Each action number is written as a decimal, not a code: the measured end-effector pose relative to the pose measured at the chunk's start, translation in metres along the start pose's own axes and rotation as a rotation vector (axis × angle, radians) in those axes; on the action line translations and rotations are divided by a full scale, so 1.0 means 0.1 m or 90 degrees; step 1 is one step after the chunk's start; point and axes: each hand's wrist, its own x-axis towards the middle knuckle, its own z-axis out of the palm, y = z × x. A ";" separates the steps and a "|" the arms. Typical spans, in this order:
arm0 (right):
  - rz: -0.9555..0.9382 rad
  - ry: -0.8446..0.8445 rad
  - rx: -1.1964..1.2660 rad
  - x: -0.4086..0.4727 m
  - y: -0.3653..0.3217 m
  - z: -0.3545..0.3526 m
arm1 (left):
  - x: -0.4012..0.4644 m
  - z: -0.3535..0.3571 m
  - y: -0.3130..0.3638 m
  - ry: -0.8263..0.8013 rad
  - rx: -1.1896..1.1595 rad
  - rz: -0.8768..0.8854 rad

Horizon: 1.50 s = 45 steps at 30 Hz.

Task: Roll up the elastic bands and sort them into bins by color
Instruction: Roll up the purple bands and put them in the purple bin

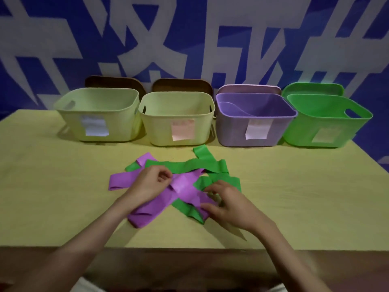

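A tangled heap of purple elastic bands [185, 187] and green elastic bands [189, 165] lies in the middle of the table. My left hand [150, 182] pinches a purple band at the top of the heap. My right hand [223, 200] rests on the heap's right side, fingers curled over purple and green bands; which one it grips is unclear. Along the back stand four bins: two pale yellow bins [99, 114] [179, 119], a purple bin [254, 120] and a green bin [324, 121], each with a paper label.
The bins' lids lean against the blue-and-white wall behind them: two brown [113, 82], one pink [250, 88], one green [313, 88]. The yellow table [52, 186] ends in a front edge close to my forearms.
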 end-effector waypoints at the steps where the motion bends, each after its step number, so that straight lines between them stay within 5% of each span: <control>1: 0.013 0.002 -0.010 -0.03 -0.03 0.07 | -0.06 0.00 -0.03 -0.003 0.002 0.017; 12: 0.063 0.130 0.001 -0.04 -0.29 0.21 | -0.31 0.06 -0.18 0.043 0.104 0.172; 20: 0.113 0.258 0.192 0.19 -0.46 -0.10 | -0.28 0.12 -0.07 0.094 0.098 0.219; 26: 0.126 0.275 0.318 0.28 -0.42 -0.27 | -0.19 -0.07 0.13 0.136 -0.077 0.204; 34: 0.129 0.282 0.396 0.21 -0.32 -0.38 | -0.16 -0.43 0.61 0.071 -0.253 0.224; 38: 0.060 0.341 0.340 0.19 -0.37 -0.45 | -0.13 -0.26 0.54 -0.055 -0.152 0.168; 45: -0.015 0.361 0.328 0.12 -0.43 -0.69 | -0.05 0.22 0.16 -0.046 0.012 0.194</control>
